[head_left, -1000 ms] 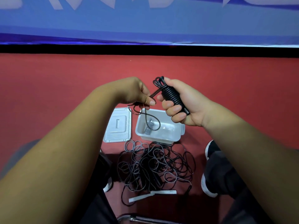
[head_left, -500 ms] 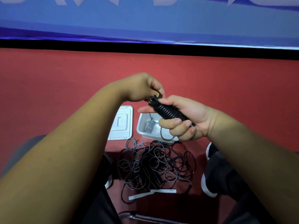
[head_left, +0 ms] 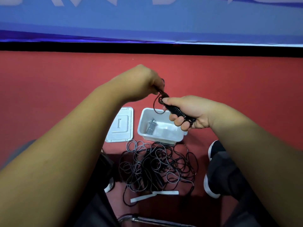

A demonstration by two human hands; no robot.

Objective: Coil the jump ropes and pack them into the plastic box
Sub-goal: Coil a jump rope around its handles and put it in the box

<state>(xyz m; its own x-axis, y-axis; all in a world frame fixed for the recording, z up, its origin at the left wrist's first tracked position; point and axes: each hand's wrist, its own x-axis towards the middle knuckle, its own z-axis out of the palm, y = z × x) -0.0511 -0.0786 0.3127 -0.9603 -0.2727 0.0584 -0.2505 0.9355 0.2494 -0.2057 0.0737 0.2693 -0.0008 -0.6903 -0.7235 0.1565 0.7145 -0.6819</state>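
Your right hand (head_left: 194, 112) is curled tight around a black jump rope (head_left: 178, 112). Its cord is wound in close turns along the handles into a ribbed bundle that juts out past your thumb. Your left hand (head_left: 142, 82) pinches the loose end of cord (head_left: 161, 92) just above that bundle, fingertips pressed together on it, and a slack loop (head_left: 155, 108) hangs down between the two hands. You hold the rope in the air above the far edge of the white plastic box (head_left: 142, 123), which sits open on the floor. In the box lies one grey coiled rope (head_left: 150, 127), wound the same way and lying on a slant near the left wall. The box's flat lid (head_left: 120, 126) lies just beside it on the left, apart from it. Nearer to you, a tangle of jump ropes (head_left: 157, 166), black and grey cords looped over each other, touches the box's near wall and spreads between your feet. Two white handles (head_left: 154, 194) lie at its near edge. A black shoe with a white sole (head_left: 216, 147) shows to the right of the tangle. The floor (head_left: 65, 89) is red. Along its far side runs a black strip (head_left: 147, 48), with a blue banner (head_left: 147, 22) above it.
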